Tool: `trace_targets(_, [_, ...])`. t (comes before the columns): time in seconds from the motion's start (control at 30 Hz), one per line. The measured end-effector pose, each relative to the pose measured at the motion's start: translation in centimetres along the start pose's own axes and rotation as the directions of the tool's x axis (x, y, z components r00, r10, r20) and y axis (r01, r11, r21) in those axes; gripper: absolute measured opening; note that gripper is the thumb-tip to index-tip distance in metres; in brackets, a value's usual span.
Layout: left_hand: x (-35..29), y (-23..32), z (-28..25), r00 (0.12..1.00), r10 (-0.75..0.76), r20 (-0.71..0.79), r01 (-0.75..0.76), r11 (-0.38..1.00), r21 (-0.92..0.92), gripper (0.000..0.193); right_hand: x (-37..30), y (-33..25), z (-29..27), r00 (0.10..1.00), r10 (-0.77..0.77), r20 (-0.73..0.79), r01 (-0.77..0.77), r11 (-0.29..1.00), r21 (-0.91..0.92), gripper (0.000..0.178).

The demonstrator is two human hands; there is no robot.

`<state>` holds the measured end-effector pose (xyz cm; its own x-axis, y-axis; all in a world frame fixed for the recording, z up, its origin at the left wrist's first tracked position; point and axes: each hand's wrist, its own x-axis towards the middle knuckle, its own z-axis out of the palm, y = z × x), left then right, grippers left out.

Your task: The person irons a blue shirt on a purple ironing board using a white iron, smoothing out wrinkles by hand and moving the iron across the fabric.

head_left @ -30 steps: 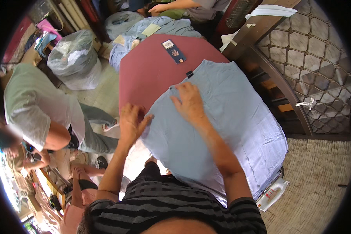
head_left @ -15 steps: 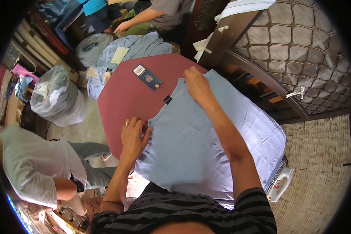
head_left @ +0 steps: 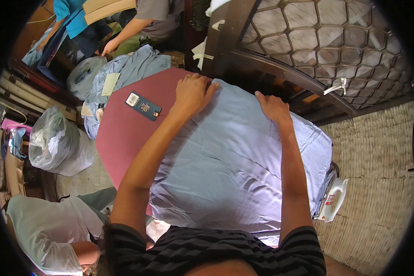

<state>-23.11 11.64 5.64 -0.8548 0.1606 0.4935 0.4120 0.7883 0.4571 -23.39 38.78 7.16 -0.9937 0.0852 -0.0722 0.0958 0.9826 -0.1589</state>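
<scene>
A light blue garment (head_left: 225, 133) lies spread over a dark red padded board (head_left: 129, 133). My left hand (head_left: 193, 94) rests at the garment's far left edge, its fingers stretched out and its thumb apart on the cloth. Farther right, my right hand (head_left: 275, 108) touches the garment's far edge with thumb and fingers apart; some fingertips are hard to make out. A navy hang tag (head_left: 142, 106) with a white label lies on the bare red surface, left of my left forearm, on a thin string.
A white iron (head_left: 332, 200) stands at the board's right end. Behind are a metal lattice door (head_left: 299, 41) and a pile of blue clothes (head_left: 133, 69). A clear plastic bag (head_left: 57, 142) stands left. One person (head_left: 50, 230) is at lower left; others work at the back.
My left hand has moved far and right, from the garment's left side to its far edge. My right hand has shifted right. The cloth lies smoother, and the whole view has turned slightly.
</scene>
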Motion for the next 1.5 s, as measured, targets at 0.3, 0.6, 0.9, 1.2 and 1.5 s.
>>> trace_targets(0.3, [2.2, -0.1, 4.2, 0.991, -0.134, 0.0, 0.129, 0.952, -0.277, 0.029, 0.7, 4.4, 2.5, 0.962, 0.003, -0.274, 0.134, 0.867, 0.48, 0.019])
trace_targets(0.6, [-0.3, -2.8, 0.1, 0.952, -0.083, 0.296, 0.075, 0.996, 0.039, 0.051, -5.8, 5.7, 2.9, 0.853, -0.279, -0.442, 0.299, 0.954, -0.026, 0.037])
trace_targets(0.9, [-2.8, -4.1, -0.9, 0.989, -0.04, 0.139, 0.037, 0.999, 0.023, 0.037, -15.0, 7.0, 2.5, 0.84, -0.281, -0.465, 0.366, 0.925, 0.103, 0.038])
trace_targets(1.2, [-13.7, 3.8, -5.6, 0.967, 0.045, 0.249, -0.014, 0.992, -0.123, 0.021, -27.7, 13.2, 2.2, 0.853, -0.096, -0.513, 0.239, 0.946, 0.22, 0.027])
trace_targets(1.5, [-19.8, 3.2, -5.6, 0.998, 0.067, -0.005, -0.067, 0.995, -0.07, 0.016, -41.9, 19.7, 5.0, 0.866, 0.067, -0.496, 0.036, 0.98, 0.196, 0.021])
